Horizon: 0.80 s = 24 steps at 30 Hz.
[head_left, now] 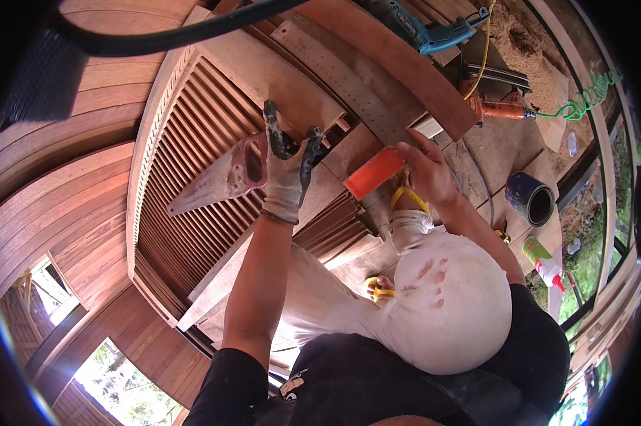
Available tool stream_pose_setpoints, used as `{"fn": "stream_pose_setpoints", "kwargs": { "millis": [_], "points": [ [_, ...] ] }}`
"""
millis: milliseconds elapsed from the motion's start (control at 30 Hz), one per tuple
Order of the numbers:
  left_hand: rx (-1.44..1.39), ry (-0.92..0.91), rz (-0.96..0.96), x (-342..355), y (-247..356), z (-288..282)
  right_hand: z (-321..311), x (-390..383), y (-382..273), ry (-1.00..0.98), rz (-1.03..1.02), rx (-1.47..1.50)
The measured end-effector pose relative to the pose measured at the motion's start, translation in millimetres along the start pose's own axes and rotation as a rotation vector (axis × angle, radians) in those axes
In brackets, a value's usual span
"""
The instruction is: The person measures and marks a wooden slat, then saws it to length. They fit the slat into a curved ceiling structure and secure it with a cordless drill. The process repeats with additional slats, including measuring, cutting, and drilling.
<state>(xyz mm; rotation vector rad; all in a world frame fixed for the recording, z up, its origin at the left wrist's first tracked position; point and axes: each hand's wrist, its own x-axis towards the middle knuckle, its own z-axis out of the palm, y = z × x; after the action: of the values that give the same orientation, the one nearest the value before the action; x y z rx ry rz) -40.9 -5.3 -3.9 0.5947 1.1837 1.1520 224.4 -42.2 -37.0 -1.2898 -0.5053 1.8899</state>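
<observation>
My left hand (286,167), in a pale glove with dark fingertips, is raised over a slatted wooden panel (192,92). Its fingers are spread and hold nothing. Right beside it, partly behind the glove, a handsaw (217,179) with a worn reddish handle lies on the slats; whether the hand touches the handle I cannot tell. In my bare right hand (432,170) is a flat orange rectangular piece (374,173), gripped at one end between thumb and fingers. Its exact kind does not show.
A curved plank (398,60) and a long board with small holes (334,78) lie beyond my hands. At the right are a blue power tool (434,35), an orange tool (501,109) with a green coiled hose (583,103), a dark can (529,199) and a squeeze bottle (542,261).
</observation>
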Motion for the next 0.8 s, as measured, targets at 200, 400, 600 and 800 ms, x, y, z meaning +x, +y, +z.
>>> {"fn": "stream_pose_setpoints", "kwargs": {
  "millis": [200,400,600,800],
  "points": [
    [0.070,0.036,0.152,-1.2,-3.7,17.5,-7.3,-7.2,10.6,-0.152,-0.283,-0.099],
    [0.077,0.030,0.055,5.4,-11.2,-3.5,1.3,-30.7,-10.2,-0.249,0.007,-0.151],
    [0.112,0.083,-0.012,5.7,-9.7,-3.0,19.1,-17.8,-2.9,-0.289,0.035,-0.102],
    [0.111,0.056,-0.015,1.9,-7.4,-3.9,21.8,-19.4,-3.8,-0.316,0.037,-0.134]
  ]
}}
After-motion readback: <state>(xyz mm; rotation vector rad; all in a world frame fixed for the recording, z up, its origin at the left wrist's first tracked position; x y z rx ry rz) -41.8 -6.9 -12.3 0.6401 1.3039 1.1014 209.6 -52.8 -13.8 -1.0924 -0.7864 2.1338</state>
